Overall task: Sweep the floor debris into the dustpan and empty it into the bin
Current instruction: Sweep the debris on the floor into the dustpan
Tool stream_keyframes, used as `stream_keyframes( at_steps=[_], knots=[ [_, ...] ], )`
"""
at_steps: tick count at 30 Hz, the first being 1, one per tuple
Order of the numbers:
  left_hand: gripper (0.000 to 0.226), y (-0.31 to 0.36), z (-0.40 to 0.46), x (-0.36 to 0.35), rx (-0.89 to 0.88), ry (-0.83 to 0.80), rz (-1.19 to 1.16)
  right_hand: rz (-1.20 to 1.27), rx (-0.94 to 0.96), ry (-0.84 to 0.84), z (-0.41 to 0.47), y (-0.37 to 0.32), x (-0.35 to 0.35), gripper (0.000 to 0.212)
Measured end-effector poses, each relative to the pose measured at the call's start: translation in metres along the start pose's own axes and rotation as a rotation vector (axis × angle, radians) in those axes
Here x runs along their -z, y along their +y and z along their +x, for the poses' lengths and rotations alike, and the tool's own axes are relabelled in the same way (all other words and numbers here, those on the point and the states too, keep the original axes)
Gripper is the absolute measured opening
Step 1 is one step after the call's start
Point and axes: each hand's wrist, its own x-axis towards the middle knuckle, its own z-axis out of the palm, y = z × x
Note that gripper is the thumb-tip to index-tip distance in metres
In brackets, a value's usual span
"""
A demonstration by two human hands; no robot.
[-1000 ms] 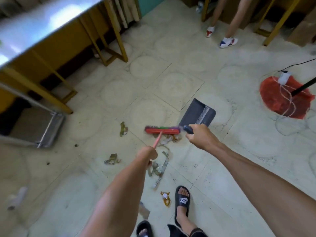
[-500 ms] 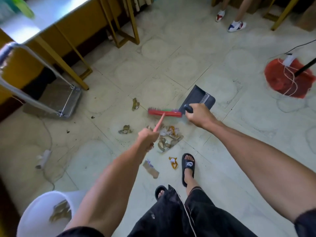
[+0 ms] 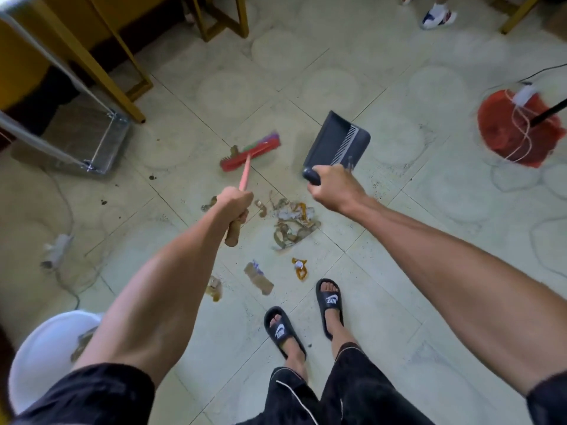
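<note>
My left hand (image 3: 234, 204) grips the pink handle of a red broom (image 3: 250, 154), whose head rests on the floor beyond the debris, touching one brown scrap. My right hand (image 3: 334, 187) holds the handle of a dark grey dustpan (image 3: 336, 141), which is held apart from the broom, to its right. A pile of torn paper and brown scraps (image 3: 291, 222) lies on the tiles between my hands and my feet. Loose pieces (image 3: 259, 277) lie nearer my sandals. A white bin (image 3: 40, 360) with scraps inside stands at the lower left, partly hidden by my left arm.
Yellow table legs (image 3: 101, 69) and a metal trolley base (image 3: 101, 142) stand at the left. A white cable and plug (image 3: 56, 250) trail on the floor there. A red stand base with cords (image 3: 518, 130) sits at the right. Another person's shoes (image 3: 438, 16) show at the top.
The view has tilted down toward my feet and the bin. The broom head has swung left, away from the dustpan, and now sits apart from it. The debris pile lies nearer my feet.
</note>
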Motion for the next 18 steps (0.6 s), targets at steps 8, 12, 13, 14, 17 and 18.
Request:
stream_keyframes(
  at_steps=[8,12,13,14,17,18],
  knots=[
    [0.028,0.025,0.081,-0.002,0.031,0.093,0.062,-0.079,0.104,-0.051,0.054,0.011,-0.010,0.007],
    [0.032,0.026,0.113,-0.004,0.126,0.047,0.089,-0.158,0.159,-0.074,0.064,0.014,-0.017,0.015],
    [0.029,0.023,0.117,-0.009,0.149,0.038,0.111,-0.179,0.164,-0.087,0.066,0.016,-0.019,0.015],
    [0.027,0.019,0.115,-0.014,0.174,0.030,0.119,-0.194,0.169,-0.097,0.068,0.017,-0.019,0.015],
    [0.031,0.008,0.102,-0.033,0.158,0.028,0.158,-0.210,0.181,-0.103,0.071,0.015,-0.015,0.015],
    [0.034,0.004,0.094,-0.036,0.133,0.025,0.170,-0.199,0.183,-0.102,0.070,0.014,-0.014,0.016]
  ],
)
